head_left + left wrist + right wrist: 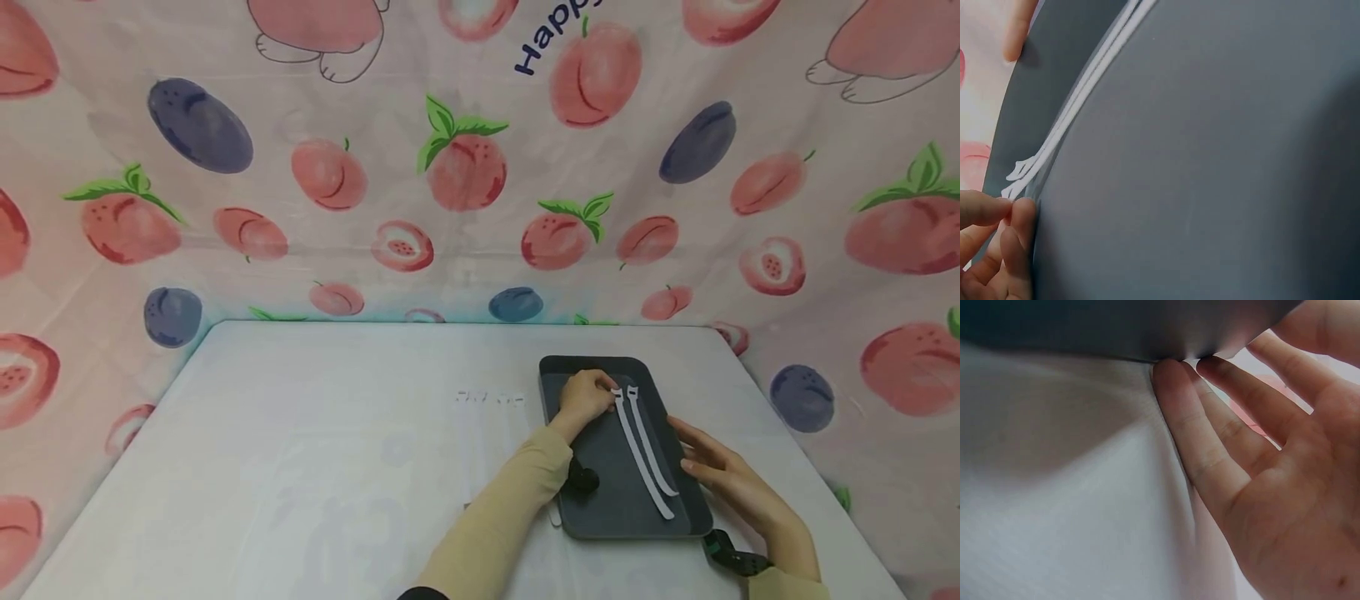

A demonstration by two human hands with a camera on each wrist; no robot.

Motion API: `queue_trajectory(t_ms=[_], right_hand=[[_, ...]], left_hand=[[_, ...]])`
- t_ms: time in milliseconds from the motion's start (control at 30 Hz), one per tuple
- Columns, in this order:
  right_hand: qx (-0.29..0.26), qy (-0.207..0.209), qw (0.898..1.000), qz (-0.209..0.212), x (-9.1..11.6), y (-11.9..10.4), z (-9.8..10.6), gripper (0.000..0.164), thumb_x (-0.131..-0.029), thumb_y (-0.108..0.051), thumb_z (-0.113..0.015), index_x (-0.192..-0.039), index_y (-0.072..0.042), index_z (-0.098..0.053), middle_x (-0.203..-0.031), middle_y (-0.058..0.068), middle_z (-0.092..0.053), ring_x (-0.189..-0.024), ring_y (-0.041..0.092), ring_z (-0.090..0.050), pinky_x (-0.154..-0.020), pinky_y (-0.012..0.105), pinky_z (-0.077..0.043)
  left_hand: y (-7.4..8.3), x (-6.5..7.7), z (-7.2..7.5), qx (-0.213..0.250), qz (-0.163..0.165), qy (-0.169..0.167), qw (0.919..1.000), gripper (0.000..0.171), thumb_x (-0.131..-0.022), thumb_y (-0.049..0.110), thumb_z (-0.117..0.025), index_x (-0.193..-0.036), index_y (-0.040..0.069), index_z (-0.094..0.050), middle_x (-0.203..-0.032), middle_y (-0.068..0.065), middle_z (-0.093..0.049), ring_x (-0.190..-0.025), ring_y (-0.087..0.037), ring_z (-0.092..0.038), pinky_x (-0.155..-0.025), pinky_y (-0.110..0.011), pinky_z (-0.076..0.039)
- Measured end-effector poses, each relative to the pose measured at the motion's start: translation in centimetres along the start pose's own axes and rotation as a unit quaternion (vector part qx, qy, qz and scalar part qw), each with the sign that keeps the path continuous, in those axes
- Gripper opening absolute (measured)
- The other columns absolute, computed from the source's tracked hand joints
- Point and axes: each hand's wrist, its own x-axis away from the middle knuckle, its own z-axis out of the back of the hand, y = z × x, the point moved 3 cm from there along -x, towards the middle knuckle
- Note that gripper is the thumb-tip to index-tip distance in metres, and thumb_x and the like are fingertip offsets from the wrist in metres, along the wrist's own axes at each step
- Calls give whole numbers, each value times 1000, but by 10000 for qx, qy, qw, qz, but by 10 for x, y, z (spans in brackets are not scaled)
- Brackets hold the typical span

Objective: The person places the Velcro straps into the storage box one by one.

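Observation:
Two long white straps (647, 467) with slotted heads lie side by side in a dark grey tray (600, 508). My left hand (585, 398) is over the tray's far part and pinches the head of the left strap between thumb and fingertips. In the left wrist view, the thumb and fingers (1013, 222) meet at the head of that white strap (1066, 119), with the second head just beside it. My right hand (738, 483) is at the tray's right side. Its extended fingers (1179, 400) touch the tray's edge from outside.
Several more pale straps (491, 400) lie on the white table (300, 433) left of the tray, partly behind the left sleeve (502, 517). One strap end (554, 512) shows beside the tray's near left edge. A fruit-print cloth (465, 283) hangs behind the table.

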Motion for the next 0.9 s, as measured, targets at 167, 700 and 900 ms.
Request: queue_trajectory(t_ms=[167,700,900], right_hand=[[229,113,9995,-176,-1,2,1,60,-93,-25,-49,-146,-26,-20,-152,19,-13,-108,-27,-32,-94,30,-41],[279,53,9995,-152,-1,1,-1,61,-93,-26,-48,-146,-27,-18,-153,18,-12,-114,-22,-27,-100,55,-34],[252,70,9994,-216,0,-1,-2,61,-93,-28,-49,-146,-28,-18,-153,16,-11,-132,2,-25,-101,62,-28]], left_hand=[[0,1,1,-41,-77,-28,10000,15,-80,11,-62,-91,19,-70,-63,2,-68,-51,-5,-54,-63,-18,-44],[-5,-1,0,-96,-97,68,9999,15,-81,14,-63,-94,19,-69,-59,4,-67,-48,-2,-53,-67,-19,-46],[-5,-1,1,-157,-86,52,9998,15,-81,12,-63,-91,20,-70,-58,4,-67,-48,-2,-53,-67,-19,-47]])
